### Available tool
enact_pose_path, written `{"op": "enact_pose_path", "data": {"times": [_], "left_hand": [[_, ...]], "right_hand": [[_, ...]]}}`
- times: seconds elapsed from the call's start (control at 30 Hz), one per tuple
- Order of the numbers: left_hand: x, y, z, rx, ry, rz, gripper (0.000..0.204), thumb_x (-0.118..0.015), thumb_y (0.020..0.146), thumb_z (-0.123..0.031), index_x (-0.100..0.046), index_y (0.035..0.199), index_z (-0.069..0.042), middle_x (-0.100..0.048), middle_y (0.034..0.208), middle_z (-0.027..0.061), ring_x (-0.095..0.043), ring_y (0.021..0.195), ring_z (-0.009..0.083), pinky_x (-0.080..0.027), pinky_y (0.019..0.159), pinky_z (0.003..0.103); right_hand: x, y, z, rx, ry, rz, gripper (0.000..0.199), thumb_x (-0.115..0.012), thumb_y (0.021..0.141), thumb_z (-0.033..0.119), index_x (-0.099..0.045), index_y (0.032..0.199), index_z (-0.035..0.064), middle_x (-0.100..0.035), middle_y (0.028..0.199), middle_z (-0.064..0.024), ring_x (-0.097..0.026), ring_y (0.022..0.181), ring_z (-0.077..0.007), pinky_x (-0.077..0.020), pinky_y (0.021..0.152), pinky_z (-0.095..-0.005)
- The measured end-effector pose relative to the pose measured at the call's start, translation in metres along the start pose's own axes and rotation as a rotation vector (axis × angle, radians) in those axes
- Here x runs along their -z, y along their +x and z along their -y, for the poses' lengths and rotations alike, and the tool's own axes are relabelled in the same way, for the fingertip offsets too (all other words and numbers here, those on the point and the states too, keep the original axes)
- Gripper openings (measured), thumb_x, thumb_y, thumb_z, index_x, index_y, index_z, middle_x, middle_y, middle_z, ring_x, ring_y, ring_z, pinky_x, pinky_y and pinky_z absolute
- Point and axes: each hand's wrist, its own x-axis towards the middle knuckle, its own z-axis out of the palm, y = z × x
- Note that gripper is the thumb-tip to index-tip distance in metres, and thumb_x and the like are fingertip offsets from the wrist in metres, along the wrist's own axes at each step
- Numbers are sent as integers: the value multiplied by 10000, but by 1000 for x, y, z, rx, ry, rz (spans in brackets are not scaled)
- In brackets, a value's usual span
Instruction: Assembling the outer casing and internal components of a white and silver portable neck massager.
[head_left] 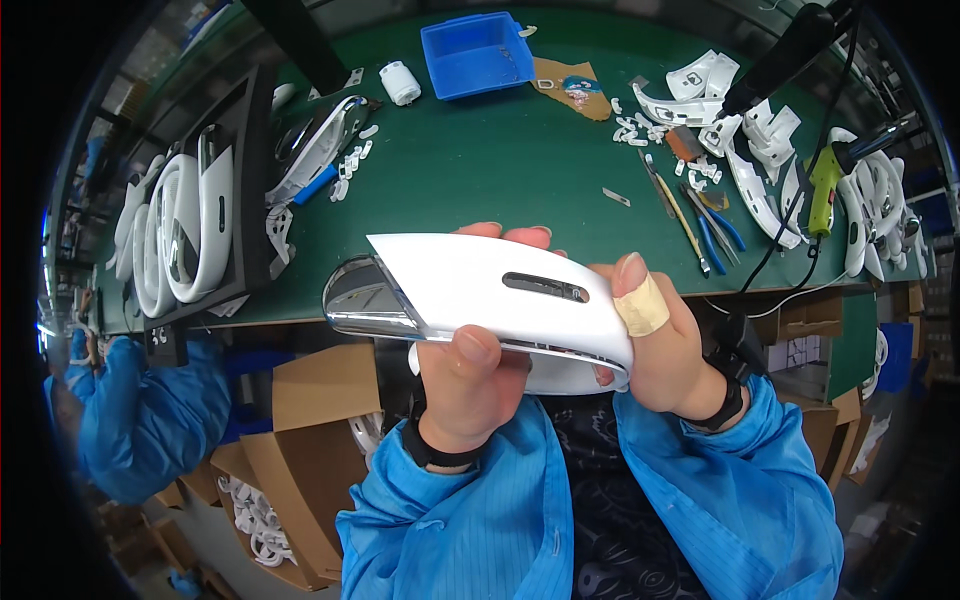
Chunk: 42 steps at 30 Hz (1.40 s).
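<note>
A white curved plastic housing (455,285) with a dark slot near its right end is held up over the front edge of the bench. Its left end has a shiny chrome-and-dark cap (372,300). My left hand (468,375) grips it from below, the thumb along its lower edge. At the right end my right hand (655,345) is closed around the housing, with a tan bandage (641,307) on the thumb. The fingertips of one hand show behind the top edge; the other fingers are hidden by the housing.
A green bench (500,160) carries a blue bin (478,58), white shell parts (765,190), blue pliers (715,235) and a yellow-green electric screwdriver (825,190). A black tray (255,190) of white housings stands left. Cardboard boxes (325,390) are below; a blue-sleeved co-worker (150,410) is at left.
</note>
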Motion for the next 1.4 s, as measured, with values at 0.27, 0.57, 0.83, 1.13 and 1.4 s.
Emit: {"op": "enact_pose_path", "data": {"times": [0.27,0.57,0.83,1.13,1.4], "left_hand": [[-6,1,5,-51,38,-36,1015,-849,729,-601,-393,1441,-39,-598,1291,221,-608,1212,367,-532,1023,493],[-6,4,-7,-81,-60,233,872,-743,895,-477,-327,1504,-11,-637,1240,258,-653,1136,382,-544,998,470],[-35,8,-52,1,13,310,1269,-760,736,-670,-32,1607,-103,-404,1542,179,-495,1367,350,-514,1074,535],[-9,16,-21,41,16,-23,611,-640,989,-303,-315,1447,-62,-553,1107,104,-634,976,189,-591,927,431],[4,16,-12,30,72,-80,525,-607,1003,-344,-373,1385,-70,-584,997,95,-637,874,171,-612,812,394]], "right_hand": [[0,-3,-5,104,-57,5,580,-348,1102,442,-576,784,14,-537,585,-19,-503,512,-83,-366,460,-266],[8,-2,1,414,-324,105,505,-532,1019,455,-496,750,29,-508,681,-120,-504,576,-208,-398,532,-341],[8,3,30,1079,-696,-134,623,-780,776,611,-516,655,60,-466,603,-69,-497,478,-252,-395,442,-357],[-1,24,-34,1148,-899,-305,570,-675,879,583,-512,665,80,-392,621,-49,-470,488,-212,-372,430,-323],[-6,29,-50,1106,-816,-330,533,-697,886,514,-489,653,82,-381,624,-46,-461,493,-209,-357,438,-338]]}}
